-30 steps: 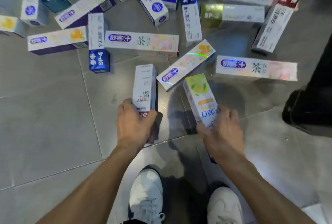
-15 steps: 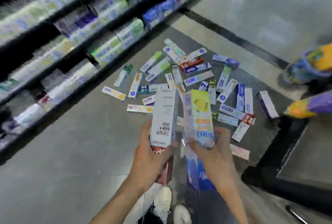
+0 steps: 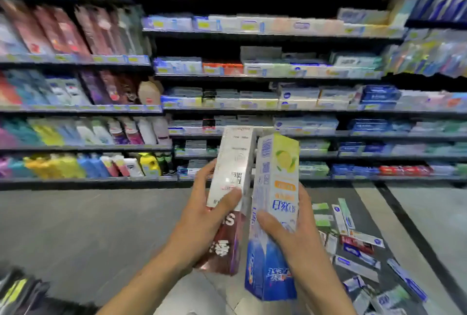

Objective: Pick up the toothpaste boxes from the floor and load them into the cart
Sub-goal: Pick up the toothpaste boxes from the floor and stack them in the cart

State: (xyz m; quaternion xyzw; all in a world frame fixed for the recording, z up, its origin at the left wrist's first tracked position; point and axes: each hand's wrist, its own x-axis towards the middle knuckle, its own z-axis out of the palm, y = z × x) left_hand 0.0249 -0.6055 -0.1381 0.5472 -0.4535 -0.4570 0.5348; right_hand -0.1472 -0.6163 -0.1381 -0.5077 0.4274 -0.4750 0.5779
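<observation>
White-and-red box (image 3: 233,163) and lemon-printed box (image 3: 279,188) upright, side by side

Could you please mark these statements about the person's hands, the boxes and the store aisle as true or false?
1. The left hand grips a white and dark red box. True.
2. The right hand is empty. False: it holds a box with a lemon picture.
3. Toothpaste boxes on the floor lie to the right of the hands. True.
4. The store shelves are bare. False: they are stocked with products.
5. The two held boxes lie flat on the floor. False: both are held upright, in the air.
</observation>
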